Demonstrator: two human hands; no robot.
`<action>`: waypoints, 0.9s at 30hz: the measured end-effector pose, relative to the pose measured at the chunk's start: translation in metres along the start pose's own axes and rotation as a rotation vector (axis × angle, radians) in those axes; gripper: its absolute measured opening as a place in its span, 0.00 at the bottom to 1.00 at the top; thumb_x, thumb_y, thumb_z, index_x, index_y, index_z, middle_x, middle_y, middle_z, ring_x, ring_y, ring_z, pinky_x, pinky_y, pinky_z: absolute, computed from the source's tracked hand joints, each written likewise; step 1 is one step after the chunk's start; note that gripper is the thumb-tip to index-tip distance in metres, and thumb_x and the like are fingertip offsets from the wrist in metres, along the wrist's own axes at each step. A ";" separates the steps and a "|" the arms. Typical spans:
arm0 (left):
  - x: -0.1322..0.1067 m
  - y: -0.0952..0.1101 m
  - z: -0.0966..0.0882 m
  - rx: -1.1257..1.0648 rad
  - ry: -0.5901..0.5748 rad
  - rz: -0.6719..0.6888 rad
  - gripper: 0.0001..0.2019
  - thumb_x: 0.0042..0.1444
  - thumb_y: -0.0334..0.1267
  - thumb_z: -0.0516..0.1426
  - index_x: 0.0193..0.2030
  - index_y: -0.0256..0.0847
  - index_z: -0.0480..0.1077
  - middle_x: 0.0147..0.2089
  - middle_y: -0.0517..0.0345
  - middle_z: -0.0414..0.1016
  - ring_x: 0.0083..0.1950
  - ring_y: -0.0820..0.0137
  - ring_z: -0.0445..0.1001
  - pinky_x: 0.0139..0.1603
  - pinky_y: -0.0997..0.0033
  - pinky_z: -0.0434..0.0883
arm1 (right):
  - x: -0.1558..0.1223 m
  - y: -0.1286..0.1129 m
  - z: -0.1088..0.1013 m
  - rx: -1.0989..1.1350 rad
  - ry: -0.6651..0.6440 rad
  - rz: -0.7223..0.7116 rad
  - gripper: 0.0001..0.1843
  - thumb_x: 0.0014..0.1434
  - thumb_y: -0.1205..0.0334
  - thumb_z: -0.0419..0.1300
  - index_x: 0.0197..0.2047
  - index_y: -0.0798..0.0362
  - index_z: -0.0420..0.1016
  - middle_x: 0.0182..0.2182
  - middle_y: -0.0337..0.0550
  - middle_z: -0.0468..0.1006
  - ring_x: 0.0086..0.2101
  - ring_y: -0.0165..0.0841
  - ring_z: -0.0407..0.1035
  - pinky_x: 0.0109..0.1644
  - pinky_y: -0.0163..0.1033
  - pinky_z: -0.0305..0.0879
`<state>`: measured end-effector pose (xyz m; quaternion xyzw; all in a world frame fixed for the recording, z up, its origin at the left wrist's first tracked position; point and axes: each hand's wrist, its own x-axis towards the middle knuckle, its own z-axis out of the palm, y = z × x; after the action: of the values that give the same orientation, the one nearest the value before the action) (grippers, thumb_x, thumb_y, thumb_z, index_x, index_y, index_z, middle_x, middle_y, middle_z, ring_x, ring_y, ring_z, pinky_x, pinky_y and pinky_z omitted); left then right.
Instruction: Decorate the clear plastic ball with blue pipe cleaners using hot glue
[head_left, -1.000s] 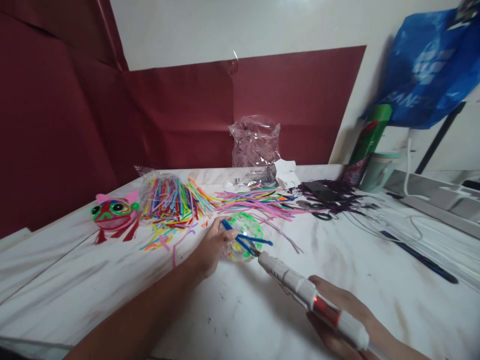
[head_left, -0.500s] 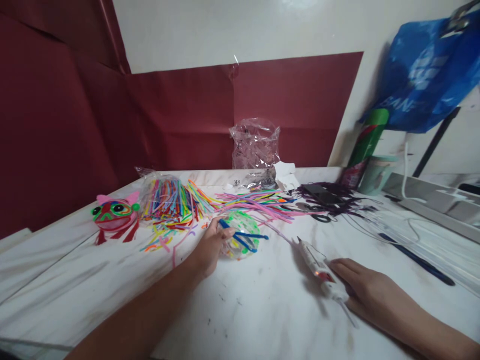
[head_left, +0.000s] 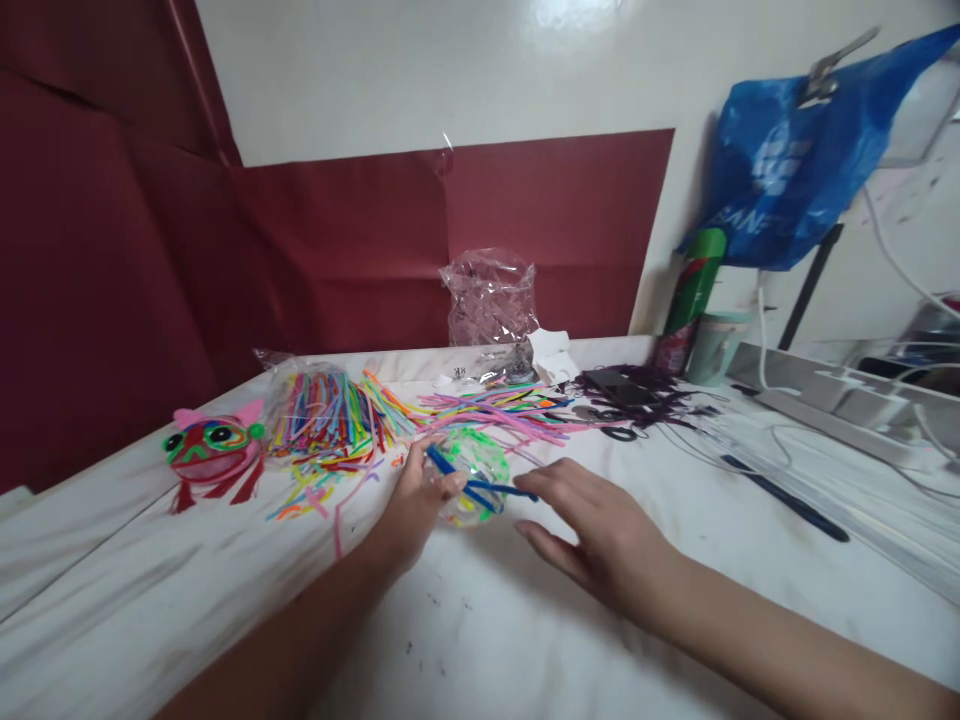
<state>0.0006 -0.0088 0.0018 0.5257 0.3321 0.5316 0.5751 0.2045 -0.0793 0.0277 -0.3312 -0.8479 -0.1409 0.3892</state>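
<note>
My left hand grips a clear, rounded plastic piece trimmed with green and yellow. Blue pipe cleaners lie crossed over its near side, under my left thumb. My right hand is just to the right, its thumb and fingers apart. Its fingertips are at the free end of one blue pipe cleaner; whether they touch it I cannot tell. No glue gun can be seen now.
A red animal-face craft stands at left beside a bag of coloured pipe cleaners. Loose pipe cleaners, scissors and a phone lie behind. At right are a dark blue stick, a cup and a power strip.
My right hand has let go of the glue gun and moved left to the blue pipe cleaners. My left hand still holds the plastic piece. The view has turned slightly right.
</note>
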 end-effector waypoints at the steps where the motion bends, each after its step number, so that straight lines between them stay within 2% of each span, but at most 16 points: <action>1: 0.000 0.000 -0.001 0.000 -0.012 0.008 0.27 0.44 0.38 0.63 0.51 0.44 0.59 0.44 0.56 0.71 0.43 0.66 0.73 0.40 0.70 0.69 | 0.005 -0.002 0.007 -0.005 0.002 -0.009 0.09 0.63 0.67 0.52 0.46 0.56 0.68 0.34 0.50 0.76 0.35 0.37 0.70 0.36 0.41 0.70; 5: 0.000 0.001 -0.005 -0.025 -0.035 0.015 0.28 0.45 0.39 0.63 0.52 0.44 0.59 0.44 0.55 0.72 0.41 0.67 0.74 0.40 0.70 0.69 | 0.009 -0.005 0.026 0.013 0.031 -0.036 0.11 0.63 0.73 0.48 0.39 0.56 0.70 0.28 0.47 0.74 0.30 0.35 0.67 0.31 0.37 0.67; 11: -0.001 0.004 0.000 -0.139 -0.038 -0.041 0.29 0.41 0.39 0.65 0.50 0.42 0.61 0.43 0.55 0.74 0.43 0.64 0.75 0.42 0.67 0.70 | 0.004 -0.006 0.037 0.057 0.056 -0.030 0.10 0.62 0.75 0.48 0.40 0.56 0.68 0.28 0.47 0.72 0.30 0.35 0.65 0.30 0.37 0.64; 14: -0.002 0.006 0.004 -0.200 -0.017 -0.070 0.27 0.40 0.40 0.65 0.49 0.42 0.63 0.42 0.55 0.76 0.43 0.63 0.76 0.43 0.66 0.71 | 0.006 -0.005 0.039 0.100 0.058 -0.036 0.10 0.62 0.76 0.49 0.41 0.56 0.67 0.29 0.47 0.71 0.30 0.35 0.65 0.30 0.36 0.65; 17: -0.002 0.006 0.005 -0.231 -0.005 -0.063 0.26 0.42 0.41 0.65 0.48 0.42 0.64 0.45 0.53 0.76 0.47 0.61 0.75 0.45 0.65 0.70 | 0.009 -0.003 0.039 0.133 0.061 -0.032 0.09 0.62 0.75 0.50 0.41 0.55 0.67 0.29 0.47 0.71 0.30 0.35 0.64 0.31 0.37 0.65; 21: -0.003 0.002 0.005 -0.256 -0.113 -0.039 0.25 0.47 0.46 0.63 0.51 0.42 0.65 0.51 0.49 0.74 0.52 0.58 0.73 0.48 0.62 0.70 | 0.011 -0.003 0.037 0.126 0.050 -0.029 0.08 0.62 0.75 0.50 0.41 0.55 0.67 0.29 0.46 0.70 0.30 0.35 0.64 0.31 0.37 0.65; 24: -0.005 -0.002 0.005 -0.269 -0.096 -0.007 0.31 0.44 0.42 0.66 0.55 0.45 0.62 0.55 0.50 0.71 0.56 0.59 0.70 0.52 0.62 0.68 | 0.011 -0.004 0.036 0.105 0.041 -0.045 0.09 0.62 0.75 0.50 0.41 0.55 0.66 0.28 0.46 0.70 0.30 0.35 0.63 0.30 0.37 0.65; 27: -0.005 -0.003 0.006 -0.271 -0.064 0.006 0.33 0.42 0.38 0.67 0.56 0.45 0.60 0.54 0.50 0.71 0.55 0.60 0.69 0.55 0.61 0.66 | 0.012 -0.007 0.035 0.091 0.041 -0.060 0.10 0.62 0.76 0.49 0.41 0.54 0.66 0.29 0.46 0.70 0.30 0.35 0.64 0.30 0.37 0.66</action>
<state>0.0055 -0.0148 -0.0009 0.4607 0.2370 0.5565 0.6495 0.1740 -0.0620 0.0142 -0.2848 -0.8548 -0.1204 0.4167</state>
